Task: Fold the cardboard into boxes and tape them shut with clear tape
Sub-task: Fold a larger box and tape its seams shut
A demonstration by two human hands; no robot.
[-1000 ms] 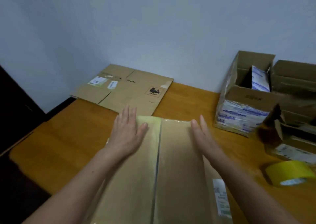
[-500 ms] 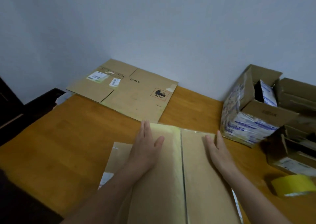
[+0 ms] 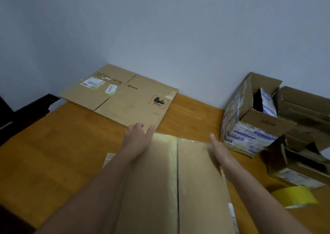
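Box sitting mid table, right in front, both top flaps down, seam running straight away down middle. Left hand flat on left flap near far edge, fingers straight, gripping nothing. Right hand laid along right edge, fingers seemingly straight too, just pressing. Tips: press closer to seam for flush flaps, no gap, no overlap. Pin with one palm, grab tape roll off to right with other. Yellowish sheen beside seam, maybe tape already, can't tell tbh.
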